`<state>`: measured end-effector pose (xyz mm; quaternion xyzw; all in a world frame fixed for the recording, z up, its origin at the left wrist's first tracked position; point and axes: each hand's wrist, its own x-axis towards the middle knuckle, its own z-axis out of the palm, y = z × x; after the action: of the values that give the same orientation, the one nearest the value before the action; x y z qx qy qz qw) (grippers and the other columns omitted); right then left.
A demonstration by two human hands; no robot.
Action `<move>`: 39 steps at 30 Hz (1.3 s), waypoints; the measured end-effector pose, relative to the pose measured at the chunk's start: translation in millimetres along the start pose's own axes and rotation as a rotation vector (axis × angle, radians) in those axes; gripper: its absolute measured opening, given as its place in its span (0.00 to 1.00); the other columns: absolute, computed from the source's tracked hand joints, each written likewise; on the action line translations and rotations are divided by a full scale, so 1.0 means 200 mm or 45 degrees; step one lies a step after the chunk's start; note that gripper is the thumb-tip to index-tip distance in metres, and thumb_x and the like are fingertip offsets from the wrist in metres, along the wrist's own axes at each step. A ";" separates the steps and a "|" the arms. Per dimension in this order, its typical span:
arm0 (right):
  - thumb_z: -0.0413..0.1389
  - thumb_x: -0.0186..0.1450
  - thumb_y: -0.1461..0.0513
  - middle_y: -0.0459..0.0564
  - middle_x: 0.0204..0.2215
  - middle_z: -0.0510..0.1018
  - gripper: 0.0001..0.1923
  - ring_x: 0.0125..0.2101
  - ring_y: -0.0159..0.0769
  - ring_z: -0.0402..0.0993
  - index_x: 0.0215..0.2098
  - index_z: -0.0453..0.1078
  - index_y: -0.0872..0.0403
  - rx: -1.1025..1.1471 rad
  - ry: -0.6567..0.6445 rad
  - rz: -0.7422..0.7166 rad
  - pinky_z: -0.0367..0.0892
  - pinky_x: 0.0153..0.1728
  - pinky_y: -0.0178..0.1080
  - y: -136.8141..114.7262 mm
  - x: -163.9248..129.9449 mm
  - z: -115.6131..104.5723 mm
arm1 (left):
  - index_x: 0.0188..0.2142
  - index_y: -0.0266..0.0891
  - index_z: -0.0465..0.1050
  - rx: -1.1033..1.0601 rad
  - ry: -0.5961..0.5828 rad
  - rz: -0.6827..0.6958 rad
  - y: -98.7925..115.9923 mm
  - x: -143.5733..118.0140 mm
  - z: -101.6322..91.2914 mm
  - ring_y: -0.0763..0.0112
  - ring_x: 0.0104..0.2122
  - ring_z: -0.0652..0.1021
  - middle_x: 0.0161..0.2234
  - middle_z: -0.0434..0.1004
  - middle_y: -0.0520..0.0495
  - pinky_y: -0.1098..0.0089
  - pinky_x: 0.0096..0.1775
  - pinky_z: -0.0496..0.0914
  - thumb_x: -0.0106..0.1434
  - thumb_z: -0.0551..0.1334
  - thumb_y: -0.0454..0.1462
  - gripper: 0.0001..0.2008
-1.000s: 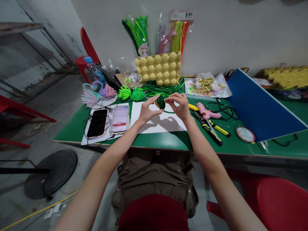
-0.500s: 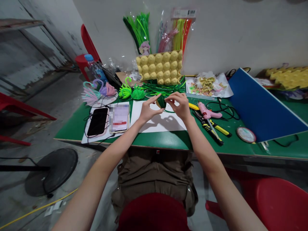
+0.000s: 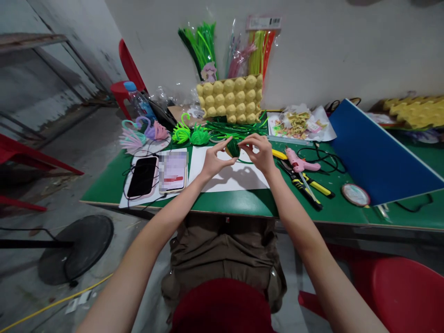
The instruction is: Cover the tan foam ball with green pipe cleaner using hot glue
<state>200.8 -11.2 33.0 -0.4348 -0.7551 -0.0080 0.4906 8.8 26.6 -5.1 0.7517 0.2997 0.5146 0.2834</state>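
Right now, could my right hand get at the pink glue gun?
Probably yes: the pink glue gun lies just right of your right hand, with only a low yellow object seen between them. The hand is busy at the dark green piece, though.

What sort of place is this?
Probably a craft workspace: a pink glue gun lies on the green table, and bags of what look like pipe cleaners stand against the wall.

Bundle (image 3: 233, 148) — dark green, glue gun (image 3: 299, 163) — pink
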 end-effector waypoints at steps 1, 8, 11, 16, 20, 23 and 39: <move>0.56 0.72 0.52 0.49 0.34 0.80 0.15 0.27 0.34 0.71 0.32 0.78 0.50 0.015 -0.008 0.004 0.63 0.42 0.44 0.00 0.00 0.00 | 0.60 0.42 0.75 0.006 -0.009 0.006 0.00 0.00 0.00 0.55 0.55 0.80 0.55 0.82 0.42 0.65 0.47 0.77 0.52 0.75 0.42 0.35; 0.57 0.69 0.46 0.49 0.33 0.80 0.19 0.28 0.34 0.70 0.34 0.76 0.51 0.277 0.118 0.210 0.66 0.32 0.40 -0.01 0.02 -0.01 | 0.62 0.43 0.73 0.024 -0.032 0.016 0.00 0.00 -0.02 0.55 0.56 0.80 0.57 0.80 0.42 0.64 0.47 0.77 0.53 0.75 0.41 0.36; 0.57 0.64 0.38 0.49 0.33 0.80 0.26 0.26 0.31 0.68 0.37 0.75 0.51 0.475 0.194 0.412 0.64 0.26 0.37 0.01 0.03 -0.01 | 0.62 0.41 0.73 0.049 -0.028 0.022 0.02 0.00 -0.02 0.53 0.57 0.79 0.57 0.80 0.40 0.63 0.48 0.77 0.53 0.75 0.41 0.37; 0.57 0.53 0.29 0.45 0.29 0.77 0.36 0.23 0.28 0.71 0.35 0.72 0.51 0.750 0.012 0.742 0.63 0.23 0.33 0.00 0.05 -0.02 | 0.61 0.41 0.74 0.069 -0.003 0.044 0.03 0.00 -0.02 0.53 0.57 0.79 0.58 0.79 0.40 0.63 0.50 0.76 0.53 0.75 0.40 0.36; 0.59 0.53 0.29 0.48 0.28 0.78 0.36 0.24 0.31 0.75 0.30 0.72 0.52 0.863 -0.244 0.979 0.66 0.23 0.34 -0.03 0.05 -0.02 | 0.62 0.41 0.73 0.080 -0.008 0.074 0.03 -0.01 -0.02 0.54 0.59 0.78 0.58 0.79 0.39 0.60 0.58 0.74 0.53 0.74 0.40 0.36; 0.61 0.53 0.30 0.48 0.25 0.75 0.35 0.23 0.33 0.75 0.25 0.68 0.53 0.922 -0.426 1.068 0.68 0.23 0.35 -0.07 0.05 -0.02 | 0.61 0.40 0.73 0.095 -0.016 0.123 0.03 -0.01 -0.02 0.54 0.59 0.78 0.59 0.79 0.39 0.56 0.63 0.70 0.54 0.75 0.42 0.36; 0.70 0.50 0.41 0.48 0.43 0.78 0.35 0.44 0.39 0.75 0.47 0.72 0.50 1.061 -0.543 0.573 0.73 0.43 0.39 -0.10 0.04 -0.05 | 0.67 0.45 0.64 0.491 0.190 0.885 0.09 -0.02 -0.05 0.57 0.54 0.81 0.59 0.78 0.36 0.59 0.54 0.71 0.65 0.69 0.43 0.33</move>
<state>193.7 -22.5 50.9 -0.3461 -0.6652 0.4879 0.4469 1.4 13.4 9.4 0.8083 0.1385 0.5672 -0.0763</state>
